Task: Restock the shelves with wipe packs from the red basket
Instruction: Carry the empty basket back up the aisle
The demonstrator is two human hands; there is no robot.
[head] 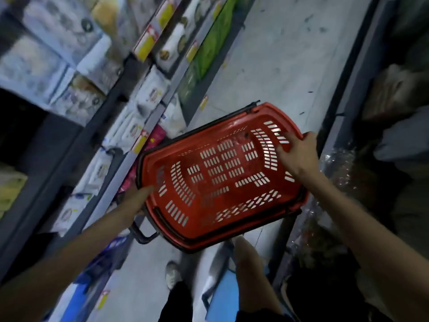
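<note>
Unreadable, all of it: blurred print on the white wipe packs [152, 92] along the left shelves [109, 108] and on the yellow-and-red price tags [146, 43]. Open grey floor [274, 54] down the aisle between 2 shelf runs. Up off that floor and tilted toward the camera, the red basket [222, 173], slotted bottom bare to view. Curled over its right-end rim, gripping: the right hand [299, 154]. At the left end, the left hand [137, 198], 1 finger straight against the rim; grip too blurred to tell.
</note>
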